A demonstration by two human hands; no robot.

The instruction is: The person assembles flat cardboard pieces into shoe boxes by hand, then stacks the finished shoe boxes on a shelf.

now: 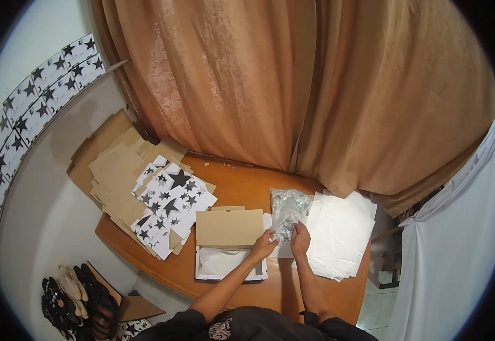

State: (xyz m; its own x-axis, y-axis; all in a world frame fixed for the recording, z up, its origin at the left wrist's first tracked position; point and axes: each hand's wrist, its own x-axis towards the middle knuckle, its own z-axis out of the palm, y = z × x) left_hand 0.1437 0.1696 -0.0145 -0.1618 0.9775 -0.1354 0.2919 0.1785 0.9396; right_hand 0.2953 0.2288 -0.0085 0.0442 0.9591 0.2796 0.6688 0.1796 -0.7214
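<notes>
A clear plastic bag full of small greyish items lies on the table, its near end drawn toward me. My left hand is closed on the left edge of that end, fingers curled. On the opposite edge, my right hand pinches the plastic. What the bag contains is too small to make out. Just left of my hands stands an open cardboard box, its brown lid raised at the back. White paper lies inside the box, which my left forearm partly covers.
White paper sheets are stacked at the right. Flat cardboard blanks and star-printed ones pile up at the left of the wooden table. Star-patterned boxes line a wall shelf. Footwear sits low at left; a curtain hangs behind.
</notes>
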